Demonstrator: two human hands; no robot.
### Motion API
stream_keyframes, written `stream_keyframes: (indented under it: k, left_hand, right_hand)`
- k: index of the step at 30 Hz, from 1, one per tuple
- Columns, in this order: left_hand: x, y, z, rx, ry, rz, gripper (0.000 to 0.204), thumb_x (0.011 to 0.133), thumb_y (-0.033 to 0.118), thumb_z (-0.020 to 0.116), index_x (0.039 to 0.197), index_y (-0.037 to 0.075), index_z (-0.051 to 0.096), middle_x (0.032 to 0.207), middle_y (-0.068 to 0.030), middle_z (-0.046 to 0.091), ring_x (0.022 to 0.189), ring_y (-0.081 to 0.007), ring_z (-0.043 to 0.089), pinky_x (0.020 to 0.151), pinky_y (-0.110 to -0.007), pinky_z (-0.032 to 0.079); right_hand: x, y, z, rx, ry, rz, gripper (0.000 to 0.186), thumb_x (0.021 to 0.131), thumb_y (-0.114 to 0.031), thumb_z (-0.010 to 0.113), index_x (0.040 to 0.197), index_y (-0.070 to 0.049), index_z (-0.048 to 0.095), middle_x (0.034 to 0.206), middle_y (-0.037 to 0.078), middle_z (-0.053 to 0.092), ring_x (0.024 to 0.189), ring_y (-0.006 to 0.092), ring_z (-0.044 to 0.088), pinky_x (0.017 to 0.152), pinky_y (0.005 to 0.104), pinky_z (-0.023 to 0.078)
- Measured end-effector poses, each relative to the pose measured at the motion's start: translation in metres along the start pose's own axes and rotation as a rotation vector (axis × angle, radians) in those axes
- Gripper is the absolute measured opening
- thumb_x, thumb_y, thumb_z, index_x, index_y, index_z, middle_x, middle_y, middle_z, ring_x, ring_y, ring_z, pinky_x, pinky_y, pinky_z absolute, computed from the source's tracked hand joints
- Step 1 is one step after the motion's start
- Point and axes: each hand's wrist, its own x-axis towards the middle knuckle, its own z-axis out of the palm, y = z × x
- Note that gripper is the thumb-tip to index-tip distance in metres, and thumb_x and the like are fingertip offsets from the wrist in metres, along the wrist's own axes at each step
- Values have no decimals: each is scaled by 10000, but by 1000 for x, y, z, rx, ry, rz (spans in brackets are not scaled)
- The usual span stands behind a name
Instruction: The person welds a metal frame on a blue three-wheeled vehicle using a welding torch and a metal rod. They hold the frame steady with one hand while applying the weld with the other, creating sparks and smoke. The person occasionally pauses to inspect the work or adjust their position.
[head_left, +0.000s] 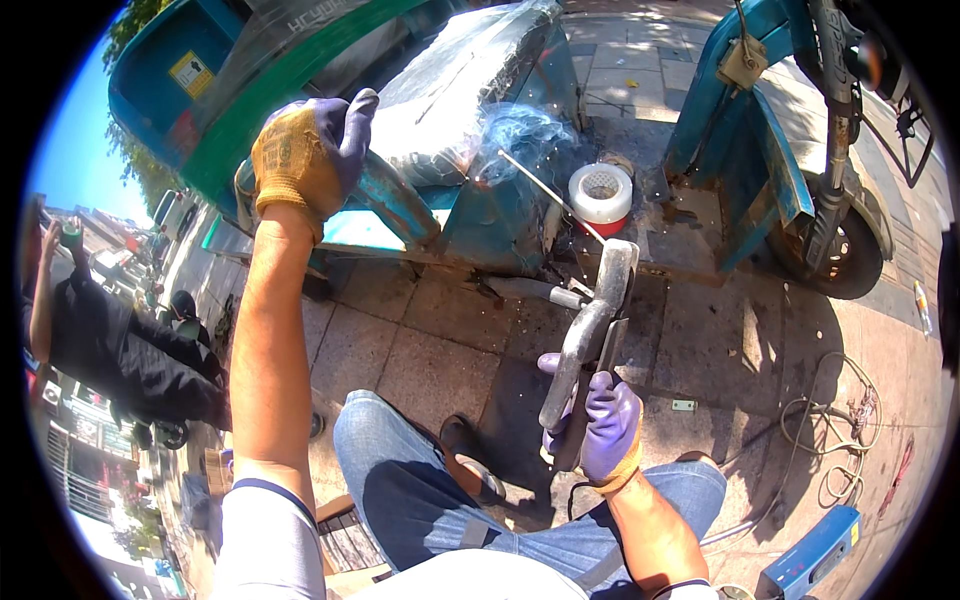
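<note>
My left hand, in a yellow-and-purple glove, is closed at the teal tubular frame of a three-wheeled vehicle. My right hand, in a similar glove, grips a grey bent metal piece and a dark straight piece alongside it, held upright over the paving between my knees. A thin pale rod slants across the vehicle toward the top of the bent piece. A white-and-red round container sits on the footboard beside crumpled blue plastic and the wrapped seat.
The front wheel and fork stand at upper right. Coiled cables, a small metal piece and a blue machine lie on the paving at right. A person in dark clothing is at left, with street vehicles behind.
</note>
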Motion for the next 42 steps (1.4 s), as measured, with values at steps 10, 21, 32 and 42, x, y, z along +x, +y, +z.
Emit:
stream_keyframes:
  k: [10, 21, 32, 42]
  left_hand:
    - [0, -1, -2, -2, -20, 2, 558, 1033, 530, 553, 778, 58, 707, 804, -184, 657, 848, -401, 631, 764, -511, 474]
    - [0, 2, -3, 2, -47, -25, 565, 1036, 539, 542, 781, 65, 712, 795, -176, 660, 839, -390, 637, 764, -501, 477]
    - [-1, 3, -4, -8, -1, -6, 543, 1042, 504, 560, 772, 73, 751, 771, -166, 690, 812, -385, 658, 760, -500, 501]
    - [0, -3, 0, -15, 2, -2, 563, 1029, 530, 560, 752, 61, 703, 767, -176, 649, 819, -385, 633, 743, -501, 474]
  right_hand:
    - [-1, 5, -3, -206, 33, -14, 342, 1095, -269, 520, 939, 26, 594, 731, 123, 708, 600, 184, 698, 540, 320, 580]
    - [2, 16, -10, -171, 9, 8, 307, 1083, -263, 567, 967, 12, 494, 760, 152, 706, 623, 206, 720, 526, 323, 586]
    - [-1, 7, -2, -178, -4, -145, 469, 1121, -318, 481, 1289, 82, 659, 717, 90, 678, 537, 161, 640, 504, 286, 535]
    - [-1, 2, 1, -139, 56, 25, 300, 1084, -226, 551, 932, 31, 577, 752, 139, 712, 630, 215, 725, 537, 336, 605]
